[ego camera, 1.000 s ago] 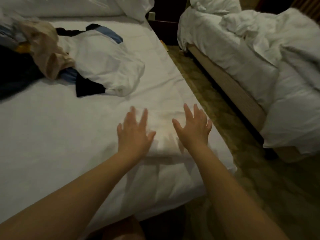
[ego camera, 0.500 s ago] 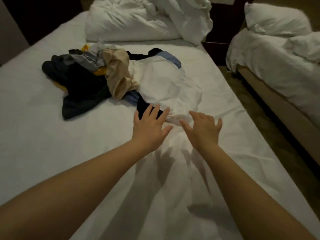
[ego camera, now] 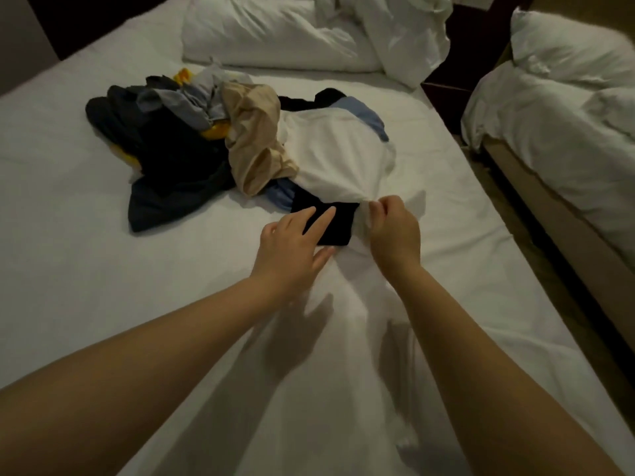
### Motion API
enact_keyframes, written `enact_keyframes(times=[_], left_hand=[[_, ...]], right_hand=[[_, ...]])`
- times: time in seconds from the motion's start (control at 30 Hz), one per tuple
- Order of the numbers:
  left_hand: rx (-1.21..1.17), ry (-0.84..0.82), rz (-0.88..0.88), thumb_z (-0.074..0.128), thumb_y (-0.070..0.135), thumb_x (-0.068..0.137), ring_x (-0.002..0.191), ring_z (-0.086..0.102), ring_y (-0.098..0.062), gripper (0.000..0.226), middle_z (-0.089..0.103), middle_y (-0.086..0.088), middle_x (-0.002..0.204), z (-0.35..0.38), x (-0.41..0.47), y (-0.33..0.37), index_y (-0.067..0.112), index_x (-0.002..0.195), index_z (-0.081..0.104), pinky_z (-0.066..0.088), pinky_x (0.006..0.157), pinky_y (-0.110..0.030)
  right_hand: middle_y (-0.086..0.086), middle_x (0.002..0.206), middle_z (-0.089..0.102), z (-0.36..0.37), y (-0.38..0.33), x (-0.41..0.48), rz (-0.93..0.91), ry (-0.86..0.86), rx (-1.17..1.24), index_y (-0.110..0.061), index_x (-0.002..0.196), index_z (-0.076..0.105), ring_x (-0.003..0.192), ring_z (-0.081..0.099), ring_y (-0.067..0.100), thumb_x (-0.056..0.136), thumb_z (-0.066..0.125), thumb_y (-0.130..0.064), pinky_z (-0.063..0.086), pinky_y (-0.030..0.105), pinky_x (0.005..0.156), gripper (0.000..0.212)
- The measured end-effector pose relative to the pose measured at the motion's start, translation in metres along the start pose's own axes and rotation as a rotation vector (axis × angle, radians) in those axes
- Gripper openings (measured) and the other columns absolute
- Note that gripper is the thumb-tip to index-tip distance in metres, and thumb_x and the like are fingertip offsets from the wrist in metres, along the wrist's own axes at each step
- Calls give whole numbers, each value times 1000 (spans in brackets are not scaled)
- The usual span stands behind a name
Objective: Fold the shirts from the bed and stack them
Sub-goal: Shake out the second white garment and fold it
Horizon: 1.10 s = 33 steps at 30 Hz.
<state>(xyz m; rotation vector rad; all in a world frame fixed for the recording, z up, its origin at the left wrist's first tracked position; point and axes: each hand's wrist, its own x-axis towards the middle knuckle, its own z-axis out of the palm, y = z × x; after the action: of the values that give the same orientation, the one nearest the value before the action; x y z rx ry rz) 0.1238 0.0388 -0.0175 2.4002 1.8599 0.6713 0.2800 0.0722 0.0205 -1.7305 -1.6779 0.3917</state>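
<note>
**Q:** so what's each hand doing right there?

**me:** My right hand has its fingers curled in, pinching the near edge of the crumpled white cotton shirt. My left hand is pretty much flat, with the fingers straight and spread. The tips are lying on a black piece of fabric that pokes out from under that shirt. That hand isn't gripping anything.

**Q:** and where's the laundry sitting?

**me:** It's all in one loose heap in the middle of the white-sheeted bed. The white shirt is on the right side of the heap, draped over a light blue garment. Touching it on the left is a bunched tan garment. Past that is a dark navy-black bundle with grey cloth on top and bits of yellow fabric peeking out. White pillows sit at the head of the bed, just past the heap. A second white bed stands off to my right, across a strip of floor.
</note>
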Motion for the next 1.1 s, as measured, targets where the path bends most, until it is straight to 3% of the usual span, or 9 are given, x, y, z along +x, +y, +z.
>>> enact_keyframes(times=[0.07, 0.23, 0.37, 0.5, 0.63, 0.83, 0.9, 1.0, 1.1], left_hand=[[-104, 102, 76, 38, 46, 87, 112, 55, -35, 60, 51, -16, 133, -21, -3, 9, 18, 140, 39, 48, 84, -45], [-429, 337, 154, 41, 38, 94, 116, 49, -24, 45, 52, -13, 128, -100, -27, 38, 10, 127, 52, 40, 95, -31], [-522, 350, 195, 44, 24, 94, 74, 53, -19, 28, 60, -6, 78, -164, -60, 59, 5, 87, 63, 34, 63, -25], [-536, 353, 158, 43, 22, 95, 60, 45, -6, 22, 47, 11, 66, -199, -107, 70, 10, 84, 57, 32, 56, -15], [-529, 323, 73, 47, 20, 96, 73, 46, -7, 16, 51, 4, 82, -212, -159, 76, 8, 93, 57, 33, 64, -24], [-805, 34, -172, 47, 71, 76, 95, 54, -5, 57, 53, 10, 111, -192, -273, 113, 32, 118, 42, 50, 80, -25], [-783, -51, -256, 58, 55, 82, 99, 54, -8, 50, 51, 12, 114, -179, -296, 122, 33, 122, 38, 52, 84, -29], [-706, 20, -351, 53, 29, 93, 89, 60, -20, 14, 59, 2, 97, -172, -301, 118, 23, 105, 50, 51, 72, -28], [-899, 97, -452, 51, 22, 94, 90, 62, -22, 15, 66, -5, 98, -185, -290, 115, 16, 105, 60, 53, 79, -38]], right_hand=[[-3, 79, 51, -25, -33, -19, -128, 46, 183, -10, 94, 51, 70, 49, 13, 100, 39, -21, 32, 24, 63, 18], [-14, 71, 51, -86, -100, -82, -341, -29, 405, -26, 79, 49, 64, 50, -8, 96, 43, -22, 40, 8, 62, 18], [-9, 68, 53, -132, -131, -129, -301, -102, 514, -25, 73, 54, 63, 49, -5, 95, 51, -12, 39, 10, 62, 26], [-7, 66, 53, -164, -151, -174, -198, -137, 574, -21, 69, 58, 63, 47, 0, 94, 53, -16, 39, 13, 63, 25], [2, 72, 58, -166, -156, -215, 16, -202, 673, -16, 75, 63, 70, 53, 12, 94, 53, -21, 46, 22, 64, 22], [7, 76, 57, -131, -150, -254, 453, -214, 1050, -7, 94, 59, 67, 54, 19, 97, 49, -22, 47, 30, 61, 18], [16, 89, 61, -125, -150, -262, 494, -253, 1098, 3, 113, 57, 66, 54, 19, 97, 47, -24, 47, 31, 62, 33], [29, 130, 50, -125, -154, -270, 462, -287, 1235, 8, 132, 42, 83, 56, 24, 99, 42, -17, 47, 35, 77, 42], [11, 119, 59, -135, -154, -284, 331, -316, 1282, -11, 127, 48, 104, 58, 20, 97, 48, -14, 45, 33, 91, 30]])
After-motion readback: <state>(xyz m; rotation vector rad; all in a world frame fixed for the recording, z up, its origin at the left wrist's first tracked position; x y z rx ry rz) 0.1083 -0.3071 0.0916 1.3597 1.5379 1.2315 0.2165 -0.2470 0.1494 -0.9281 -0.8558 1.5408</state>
